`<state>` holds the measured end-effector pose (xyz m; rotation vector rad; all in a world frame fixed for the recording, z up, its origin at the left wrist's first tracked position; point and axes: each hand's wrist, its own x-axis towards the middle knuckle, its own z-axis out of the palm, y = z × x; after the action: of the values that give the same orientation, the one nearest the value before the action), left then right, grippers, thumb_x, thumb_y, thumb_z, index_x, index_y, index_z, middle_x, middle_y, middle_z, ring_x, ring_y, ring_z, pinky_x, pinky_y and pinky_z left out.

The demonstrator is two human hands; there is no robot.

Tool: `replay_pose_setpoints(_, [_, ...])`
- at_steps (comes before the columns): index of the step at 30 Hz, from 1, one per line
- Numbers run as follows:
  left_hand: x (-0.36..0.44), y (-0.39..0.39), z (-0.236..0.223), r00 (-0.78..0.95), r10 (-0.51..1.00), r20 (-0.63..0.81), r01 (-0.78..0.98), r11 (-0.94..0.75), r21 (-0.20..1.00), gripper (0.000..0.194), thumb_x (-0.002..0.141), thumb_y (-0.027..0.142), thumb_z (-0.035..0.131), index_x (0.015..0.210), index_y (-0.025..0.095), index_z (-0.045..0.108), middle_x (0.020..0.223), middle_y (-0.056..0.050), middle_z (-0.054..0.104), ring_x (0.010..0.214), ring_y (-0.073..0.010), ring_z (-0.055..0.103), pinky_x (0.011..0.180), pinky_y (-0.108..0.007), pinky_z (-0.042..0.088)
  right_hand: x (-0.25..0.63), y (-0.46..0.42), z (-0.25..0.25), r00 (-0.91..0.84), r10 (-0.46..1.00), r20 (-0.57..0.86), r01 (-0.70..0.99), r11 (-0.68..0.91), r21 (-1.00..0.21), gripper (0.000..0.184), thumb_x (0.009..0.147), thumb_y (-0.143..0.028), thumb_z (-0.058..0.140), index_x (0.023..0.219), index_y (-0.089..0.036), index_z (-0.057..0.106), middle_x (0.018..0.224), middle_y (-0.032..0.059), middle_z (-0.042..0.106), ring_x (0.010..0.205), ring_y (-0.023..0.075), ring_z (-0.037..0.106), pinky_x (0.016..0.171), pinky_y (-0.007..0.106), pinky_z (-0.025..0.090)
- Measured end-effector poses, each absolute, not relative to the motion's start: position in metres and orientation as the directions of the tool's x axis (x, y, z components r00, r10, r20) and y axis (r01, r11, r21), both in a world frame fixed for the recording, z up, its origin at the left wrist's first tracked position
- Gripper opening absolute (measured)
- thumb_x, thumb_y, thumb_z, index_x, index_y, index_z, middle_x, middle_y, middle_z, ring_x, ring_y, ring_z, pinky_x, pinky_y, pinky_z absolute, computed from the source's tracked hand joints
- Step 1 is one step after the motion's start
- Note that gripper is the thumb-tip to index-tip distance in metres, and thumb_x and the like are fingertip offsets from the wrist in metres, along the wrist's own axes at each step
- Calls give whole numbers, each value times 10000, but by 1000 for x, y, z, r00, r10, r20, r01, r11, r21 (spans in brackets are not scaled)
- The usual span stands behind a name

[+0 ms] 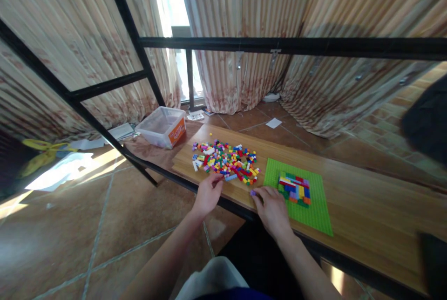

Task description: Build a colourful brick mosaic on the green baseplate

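A spread pile of small coloured toy bricks (226,158) lies on the wooden bench top. My left hand (208,194) is at the pile's near edge, fingers bent together at the tips; what they hold, if anything, is too small to make out. Just right of those fingertips lies a light blue brick (230,177). Between thumb and fingers of my right hand (273,209) is a small purple brick (253,193), low over the bench's near edge. Beside that hand, a green baseplate (319,207) carries a layered multicoloured brick build (294,189).
A clear plastic box (160,125) with an orange label stands beyond the bench's left end. Black metal bars (244,44) cross in front of the curtains, and another runs along the bench's near side. Papers (274,123) lie on the tiled floor. Dark blurred shapes show at the right edge.
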<state>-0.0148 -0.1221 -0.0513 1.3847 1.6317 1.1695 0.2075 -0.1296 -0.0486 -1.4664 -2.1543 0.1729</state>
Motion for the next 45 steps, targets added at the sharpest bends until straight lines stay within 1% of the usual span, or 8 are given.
replay_pose_setpoints(6, [-27, -122, -47, -219, 972, 81, 435, 23, 900, 235, 842, 174, 550, 1035, 166, 684, 900, -49, 734, 826, -174, 688, 794, -287, 552, 191, -116, -48, -231, 909, 345, 857, 359, -371, 219, 908, -247, 489, 1026, -185, 664, 944, 82, 695, 899, 232, 587, 814, 366, 404])
replay_pose_setpoints(14, [-33, -115, -48, -244, 966, 88, 427, 26, 904, 204, 853, 197, 554, 1010, 168, 682, 974, -63, 730, 863, -178, 687, 835, -306, 541, 196, -119, -62, -169, 899, 405, 804, 363, -470, 269, 909, -250, 460, 1099, -178, 636, 983, 89, 696, 894, 227, 597, 828, 377, 431])
replay_pose_setpoints(20, [-42, -97, -26, -345, 935, 87, 487, 98, 868, 211, 841, 189, 564, 1017, 159, 676, 956, -61, 724, 837, -172, 672, 809, -287, 525, 201, -121, -70, -161, 886, 435, 771, 388, -504, 263, 913, -258, 459, 1094, -176, 632, 1027, 91, 682, 949, 233, 584, 860, 390, 445])
replay_pose_setpoints(24, [-57, -81, -10, -427, 898, 105, 597, 193, 779, 254, 840, 165, 536, 1057, 160, 669, 952, -62, 719, 804, -175, 664, 800, -292, 509, 201, -121, -71, -173, 874, 454, 767, 409, -494, 258, 922, -263, 454, 1078, -173, 638, 1039, 95, 678, 966, 234, 582, 875, 396, 444])
replay_pose_setpoints(29, [-89, -65, -8, -506, 859, 83, 702, 354, 617, 346, 836, 198, 544, 1168, 162, 632, 1088, -95, 688, 965, -208, 649, 872, -305, 479, 201, -121, -74, -193, 860, 473, 773, 430, -466, 257, 935, -275, 444, 1036, -171, 655, 1028, 99, 674, 964, 235, 579, 870, 397, 447])
replay_pose_setpoints(33, [-110, -57, -14, -496, 868, 42, 730, 390, 561, 369, 814, 186, 545, 1167, 149, 643, 1122, -121, 673, 1036, -226, 628, 879, -297, 465, 202, -121, -77, -205, 843, 497, 778, 449, -440, 271, 942, -296, 436, 992, -172, 672, 1024, 106, 671, 966, 237, 578, 865, 401, 449])
replay_pose_setpoints(41, [-117, -47, -28, -382, 924, 10, 760, 308, 572, 306, 788, 147, 536, 1048, 168, 697, 902, -64, 734, 824, -168, 658, 741, -240, 479, 204, -121, -82, -207, 834, 512, 788, 452, -417, 279, 946, -300, 428, 964, -177, 677, 1045, 111, 667, 984, 242, 576, 862, 412, 454])
replay_pose_setpoints(45, [-111, -43, -29, -349, 937, 19, 772, 276, 573, 338, 782, 105, 515, 1072, 147, 684, 928, -73, 732, 788, -154, 652, 744, -241, 480, 204, -121, -83, -213, 824, 525, 781, 467, -415, 276, 949, -296, 419, 958, -187, 672, 1048, 108, 667, 987, 241, 580, 864, 413, 453])
